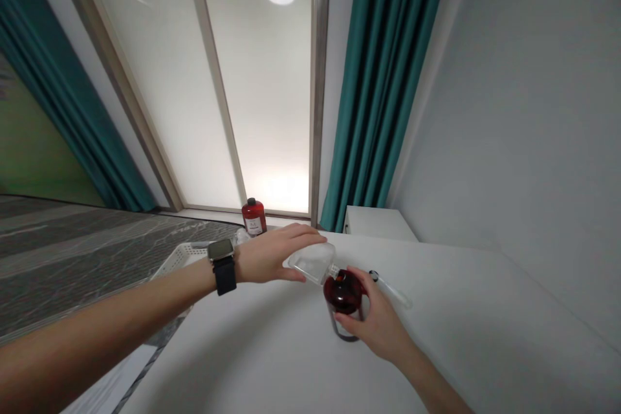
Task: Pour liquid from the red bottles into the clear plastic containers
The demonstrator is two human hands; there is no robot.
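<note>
My left hand (286, 252), with a watch on its wrist, is closed around a clear bottle (310, 261). The clear bottle is tipped well over to the right, with its neck at the mouth of a dark red-brown bottle (342, 297). Upright on the white table, the dark bottle is uncapped and carries a pale label. My right hand (376, 317) grips it from the right side, thumb in front and fingers behind. Just beyond that hand lies a clear, slender object with a dark end (392, 289); I cannot make out its kind.
At the far left edge of the white table (272, 349) stand a red bottle with a black cap (253, 217) and a white perforated basket (177, 259). Printed paper (116, 381) lies at lower left. A white cabinet (381, 224) stands behind the table, near the teal curtain (383, 90).
</note>
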